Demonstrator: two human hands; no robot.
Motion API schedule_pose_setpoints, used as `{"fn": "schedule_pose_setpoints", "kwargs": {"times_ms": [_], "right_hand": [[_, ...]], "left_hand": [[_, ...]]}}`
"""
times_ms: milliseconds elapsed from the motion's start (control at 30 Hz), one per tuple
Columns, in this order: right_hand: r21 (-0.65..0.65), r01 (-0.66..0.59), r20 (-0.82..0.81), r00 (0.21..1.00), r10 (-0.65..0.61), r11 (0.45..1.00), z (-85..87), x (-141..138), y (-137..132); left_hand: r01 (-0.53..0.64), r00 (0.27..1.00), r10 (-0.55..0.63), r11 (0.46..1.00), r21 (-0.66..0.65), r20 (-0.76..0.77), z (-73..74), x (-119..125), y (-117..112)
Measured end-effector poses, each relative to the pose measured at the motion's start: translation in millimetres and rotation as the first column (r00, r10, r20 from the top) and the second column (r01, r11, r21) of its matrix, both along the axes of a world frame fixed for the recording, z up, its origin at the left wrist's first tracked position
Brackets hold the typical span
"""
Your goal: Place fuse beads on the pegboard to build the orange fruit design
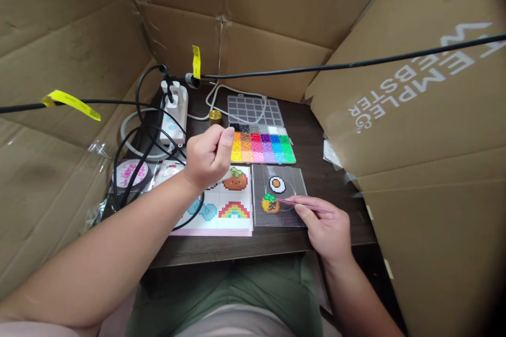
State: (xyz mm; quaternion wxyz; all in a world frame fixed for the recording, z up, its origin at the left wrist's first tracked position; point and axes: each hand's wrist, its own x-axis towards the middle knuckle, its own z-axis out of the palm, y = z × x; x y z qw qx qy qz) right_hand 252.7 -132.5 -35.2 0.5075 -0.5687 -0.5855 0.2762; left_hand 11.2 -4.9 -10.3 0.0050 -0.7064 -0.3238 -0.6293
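Observation:
My right hand (326, 224) pinches pink tweezers (312, 205), whose tips meet an orange and green bead figure (270, 203) on the clear pegboard (259, 174). A few brown beads show in the orange part. Just above that figure lies a fried-egg bead figure (277, 184). My left hand (209, 155) is closed in a fist, raised over the printed pattern sheet (237, 224). The inside of this fist is hidden. The sheet shows a rainbow and an orange fruit with a leaf, among other pictures.
Behind the pegboard stands a compartment box of coloured beads (264, 147) with its lid (256, 109) open. A gold cup (215, 117), a power strip (174, 116), looping black cables (136, 131) and a pink-and-white round bead piece (131, 173) sit leftward. Cardboard walls (272, 5) surround the table.

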Motion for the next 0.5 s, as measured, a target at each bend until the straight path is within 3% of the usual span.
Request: {"fn": "schedule_pose_setpoints", "kwargs": {"times_ms": [233,500], "right_hand": [[0.028,-0.02,0.018,1.0,0.02,0.999,-6.8,0.4,-2.9],[0.027,0.048,-0.019,0.999,-0.047,0.998,-10.0,1.6,-1.2]], "left_hand": [[0.011,1.0,-0.011,1.0,0.019,0.0,0.2,1.4,0.3],[0.014,1.0,-0.014,1.0,0.016,0.002,0.2,2.1,0.7]]}}
